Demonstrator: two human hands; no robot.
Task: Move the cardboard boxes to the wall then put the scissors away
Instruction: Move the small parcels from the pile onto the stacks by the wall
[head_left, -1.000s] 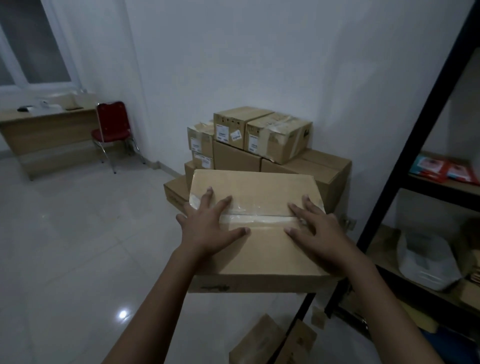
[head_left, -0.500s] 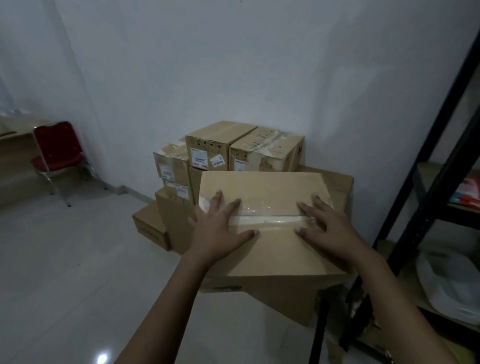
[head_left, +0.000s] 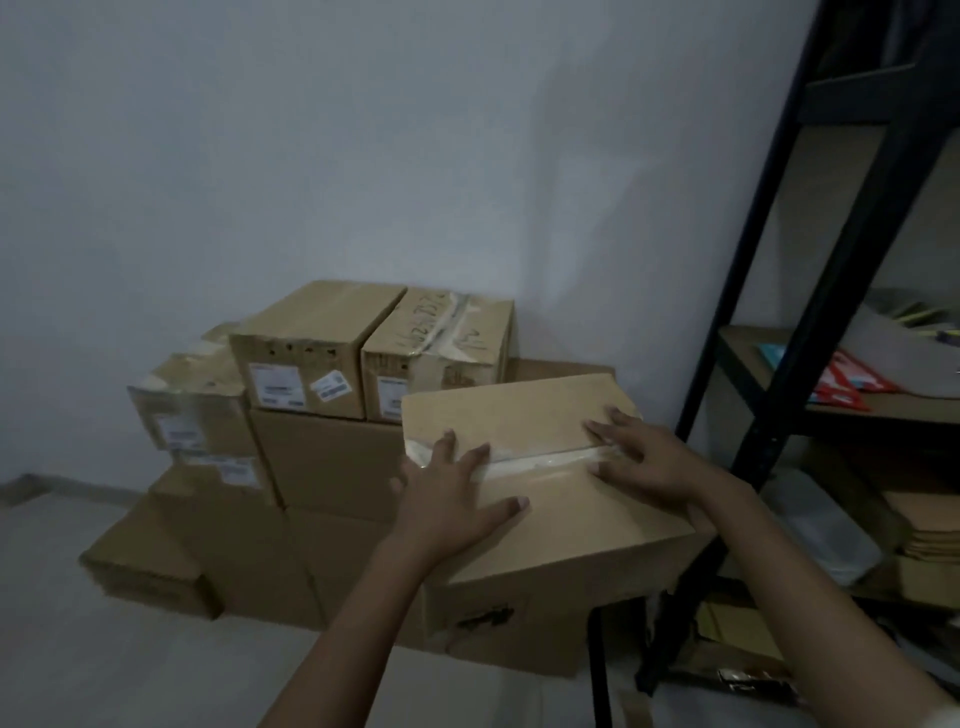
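Observation:
A taped brown cardboard box (head_left: 524, 415) stands at the right end of a stack of cardboard boxes (head_left: 322, 457) piled against the white wall (head_left: 363, 156). My left hand (head_left: 452, 499) lies flat on its top near the left edge, fingers spread over the tape strip. My right hand (head_left: 649, 457) lies flat on the right side of the top, fingers apart. Neither hand wraps around the box. Its front face carries a black mark (head_left: 483, 618). No scissors are in sight.
A black metal shelf rack (head_left: 779, 364) stands right beside the box, holding red packets (head_left: 841, 384), a clear plastic bag (head_left: 815, 525) and flat cardboard sheets (head_left: 930, 535). Pale tiled floor (head_left: 104, 675) stretches to the left and front. The room is dim.
The box under my hands has moved forward and right, up to the stack by the wall. The view has swung right, so the red chair and desk have dropped out of sight.

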